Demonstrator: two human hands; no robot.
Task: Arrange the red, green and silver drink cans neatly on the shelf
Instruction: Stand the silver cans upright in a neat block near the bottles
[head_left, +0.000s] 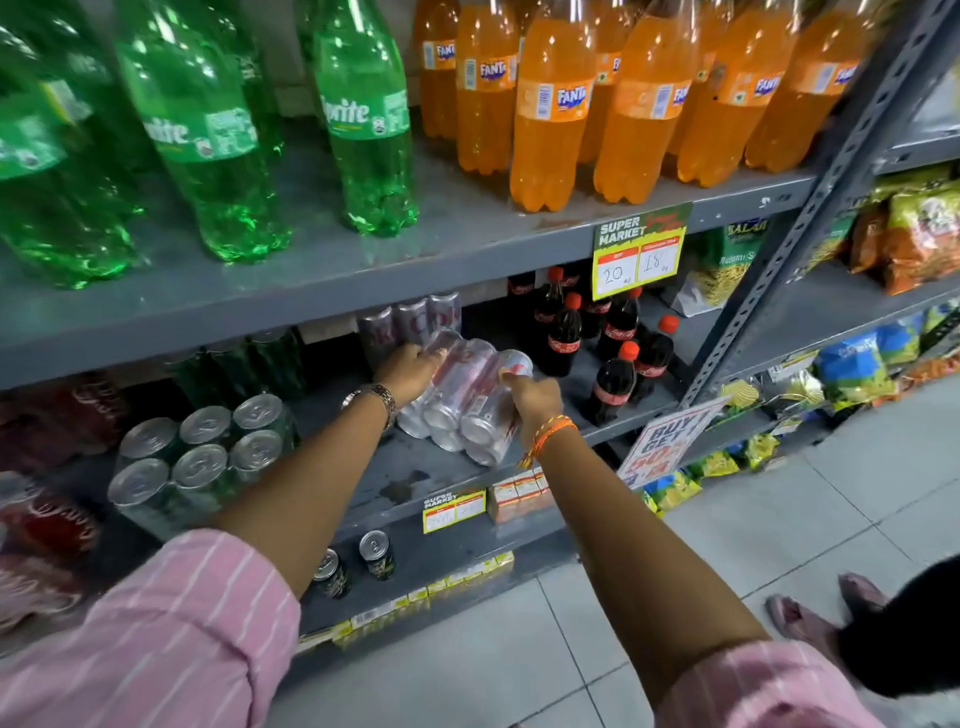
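We hold a pack of silver cans (467, 395) between both hands over the middle shelf (363, 483), tilted so the can tops face back toward us and down. Our left hand (410, 371) grips the pack's left side with fingers curled over the upper cans; our right hand (532, 397) clamps the right side, thumb pressed onto the outermost can. The pack's lower end sits close to the shelf surface, though we cannot tell whether it touches. Just behind it, toward the shelf's back, more silver cans (410, 322) stand upright. Left of our left arm, a pack of green cans (202, 457) stands near the shelf's front edge, more behind it, and red cans (57, 525) lie at the far left end. Small cola bottles (608, 358) stand toward the shelf's right end.
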